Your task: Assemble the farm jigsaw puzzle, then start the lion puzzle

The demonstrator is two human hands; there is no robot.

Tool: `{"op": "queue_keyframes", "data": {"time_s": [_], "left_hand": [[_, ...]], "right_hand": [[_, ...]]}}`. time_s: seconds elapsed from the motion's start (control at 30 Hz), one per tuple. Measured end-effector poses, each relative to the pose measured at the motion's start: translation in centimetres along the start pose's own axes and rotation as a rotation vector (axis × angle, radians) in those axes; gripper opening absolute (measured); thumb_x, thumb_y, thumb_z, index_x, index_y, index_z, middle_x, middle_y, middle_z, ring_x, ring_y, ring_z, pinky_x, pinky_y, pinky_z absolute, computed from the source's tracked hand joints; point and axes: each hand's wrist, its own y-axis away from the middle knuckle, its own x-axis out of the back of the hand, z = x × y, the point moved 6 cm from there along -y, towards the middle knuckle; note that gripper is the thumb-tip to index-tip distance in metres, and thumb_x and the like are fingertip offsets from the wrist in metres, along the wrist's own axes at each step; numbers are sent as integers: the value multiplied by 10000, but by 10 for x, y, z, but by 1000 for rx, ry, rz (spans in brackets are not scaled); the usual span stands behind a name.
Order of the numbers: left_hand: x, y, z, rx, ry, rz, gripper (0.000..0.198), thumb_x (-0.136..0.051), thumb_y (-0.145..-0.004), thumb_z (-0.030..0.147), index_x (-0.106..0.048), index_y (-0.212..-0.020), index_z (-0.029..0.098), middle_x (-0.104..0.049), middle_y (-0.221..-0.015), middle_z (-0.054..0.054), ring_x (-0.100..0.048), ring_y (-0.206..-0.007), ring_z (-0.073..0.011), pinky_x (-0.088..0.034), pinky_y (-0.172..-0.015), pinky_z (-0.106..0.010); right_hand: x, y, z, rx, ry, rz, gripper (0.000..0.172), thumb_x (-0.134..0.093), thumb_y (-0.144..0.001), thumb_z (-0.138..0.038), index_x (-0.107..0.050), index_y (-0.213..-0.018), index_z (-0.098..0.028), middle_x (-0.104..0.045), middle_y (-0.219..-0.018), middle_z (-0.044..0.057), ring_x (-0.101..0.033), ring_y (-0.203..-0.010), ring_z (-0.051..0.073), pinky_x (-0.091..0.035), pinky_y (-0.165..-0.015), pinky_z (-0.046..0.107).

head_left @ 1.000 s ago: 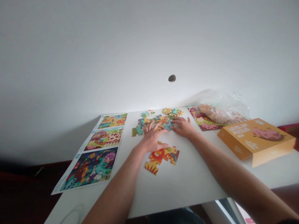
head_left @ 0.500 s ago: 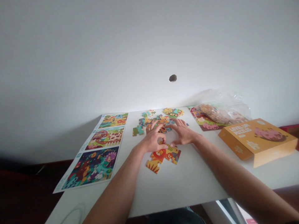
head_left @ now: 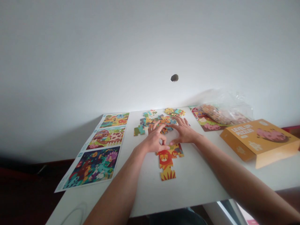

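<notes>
My left hand (head_left: 154,139) and my right hand (head_left: 184,132) lie side by side on the white table (head_left: 192,184), fingers spread and flat, thumbs nearly meeting. Their thumbs rest on the upper edge of a small joined puzzle section with a lion (head_left: 167,161), which lies just in front of both hands. Beyond the fingertips sits a heap of loose colourful puzzle pieces (head_left: 159,118); my fingers reach its near edge. Neither hand grips anything.
A printed sheet with three picture guides (head_left: 98,150) lies at the left. An orange puzzle box (head_left: 260,140) stands at the right, with a clear plastic bag of pieces (head_left: 222,111) on another picture sheet behind it. A wall rises right behind the table.
Both hands drew back from the loose pile toward the lion section. That section has been turned, from lying slanted to standing more upright, and sits slightly to the right.
</notes>
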Motion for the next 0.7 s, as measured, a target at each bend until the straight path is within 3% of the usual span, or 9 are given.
{"op": "queue_keyframes", "data": {"time_s": [0.1, 0.27, 0.43, 0.6, 0.7], "left_hand": [[2, 1, 1, 9, -2, 15, 227, -781, -683, 424, -700, -611, 224, -347, -1556, 13, -92, -1478, -389, -87, -1156, -619], [8, -2, -9, 134, -39, 180, 91, -679, -785, 355, -738, -784, 286, -478, -1463, 36, -222, -1435, -344, -155, -1154, -583], [8, -3, -31, 339, -64, 325, 92, -678, -787, 345, -727, -835, 285, -644, -1249, 3, -397, -1303, -305, -271, -1110, -519], [9, -2, -39, 437, -74, 349, 99, -698, -754, 348, -707, -814, 270, -681, -1139, -11, -468, -1211, -299, -289, -1085, -516], [9, -1, -38, 451, -87, 349, 130, -687, -751, 338, -699, -865, 277, -670, -1166, -14, -473, -1205, -300, -294, -1078, -513]], "right_hand": [[0, 1, 1, 2, 8, 7, 876, -664, -671, -756, -501, -1409, -313, -261, -1551, 156, -178, -1421, 446, -122, -1080, 725], [2, 1, 13, -107, 37, 93, 408, -593, -869, -479, -653, -1236, -312, -394, -1501, 103, -317, -1376, 368, -222, -1087, 638], [1, -2, 22, -139, 14, 134, 304, -611, -859, -415, -692, -1108, -260, -611, -1290, 81, -550, -1149, 294, -332, -1046, 524], [4, -2, 26, -160, 17, 174, 179, -614, -864, -365, -710, -945, -238, -677, -1177, 64, -590, -1073, 269, -356, -1017, 493], [4, -1, 23, -110, -2, 200, 253, -617, -868, -353, -699, -1086, -255, -664, -1232, 67, -578, -1109, 273, -366, -1011, 485]]}}
